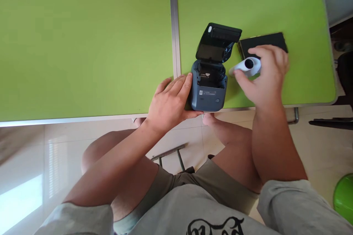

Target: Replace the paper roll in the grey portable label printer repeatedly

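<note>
A dark blue-grey label printer (209,97) sits near the table's front edge, its black lid (217,42) swung up and the compartment inside exposed. Against its left side lie the fingers of my left hand (172,99), with the thumb along its front bottom edge, steadying it. To the printer's right, my right hand (266,75) is closed around a white paper roll (255,67), thumb and fingers on either side. The roll's dark round core faces up, and it is held apart from the printer. My right palm hides part of the roll.
Behind my right hand lies a flat black object (264,40) on the green table (96,44). A metal seam (174,22) divides the tabletop left of the printer. Below are my legs, a stool frame (171,152) and a green bin (344,194) at the far right.
</note>
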The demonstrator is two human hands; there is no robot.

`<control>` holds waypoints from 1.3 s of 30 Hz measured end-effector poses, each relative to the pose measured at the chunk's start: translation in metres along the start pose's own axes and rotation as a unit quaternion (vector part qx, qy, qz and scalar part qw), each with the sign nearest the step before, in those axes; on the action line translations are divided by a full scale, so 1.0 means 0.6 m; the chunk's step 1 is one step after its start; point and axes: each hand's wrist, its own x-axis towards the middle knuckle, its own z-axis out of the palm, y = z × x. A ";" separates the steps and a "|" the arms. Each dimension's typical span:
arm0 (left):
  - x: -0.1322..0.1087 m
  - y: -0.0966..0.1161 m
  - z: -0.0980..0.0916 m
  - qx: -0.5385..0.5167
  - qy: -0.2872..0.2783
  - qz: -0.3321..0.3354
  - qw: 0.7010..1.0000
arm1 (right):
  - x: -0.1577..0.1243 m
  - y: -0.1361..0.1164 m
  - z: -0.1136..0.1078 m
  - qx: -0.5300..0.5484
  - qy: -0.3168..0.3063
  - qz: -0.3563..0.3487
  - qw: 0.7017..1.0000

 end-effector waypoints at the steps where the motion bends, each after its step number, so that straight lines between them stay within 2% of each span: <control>1: 0.000 0.000 0.000 0.004 0.000 0.001 1.000 | 0.000 -0.002 0.010 -0.016 -0.002 0.004 1.000; 3: 0.000 -0.001 0.000 0.010 0.002 0.003 1.000 | 0.000 -0.004 0.022 -0.032 -0.003 0.022 0.999; 5: 0.000 -0.001 0.000 0.010 0.008 0.005 1.000 | 0.000 -0.009 0.018 0.000 -0.006 0.024 1.000; 8: 0.000 0.000 0.000 -0.003 0.016 0.001 1.000 | 0.006 -0.034 -0.010 0.136 -0.002 0.035 0.990; 12: -0.001 -0.001 -0.001 -0.017 0.012 -0.001 1.000 | 0.022 -0.092 -0.039 0.309 0.049 0.012 0.950; 14: -0.001 -0.002 -0.002 -0.015 0.011 0.002 1.000 | 0.031 -0.118 -0.041 0.310 0.026 -0.009 0.950; 17: -0.002 -0.003 -0.002 -0.005 0.013 0.008 1.000 | 0.042 -0.137 -0.032 0.235 -0.051 -0.025 0.970; 19: -0.002 -0.003 -0.001 0.004 0.015 0.010 1.000 | 0.046 -0.136 -0.022 0.197 -0.067 -0.032 0.978; 23: -0.003 -0.002 0.000 0.008 0.019 0.010 1.000 | 0.046 -0.123 -0.005 0.189 -0.055 -0.028 0.980; 28: -0.003 -0.003 -0.001 -0.009 0.022 0.010 1.000 | 0.040 -0.122 0.004 0.243 -0.058 -0.010 0.968; 33: -0.002 -0.004 -0.001 -0.006 0.028 0.012 1.000 | 0.043 -0.118 0.005 0.279 -0.058 -0.020 0.958; 39: -0.002 -0.005 0.004 -0.025 0.039 0.005 0.999 | 0.047 -0.109 0.005 0.314 -0.101 -0.029 0.943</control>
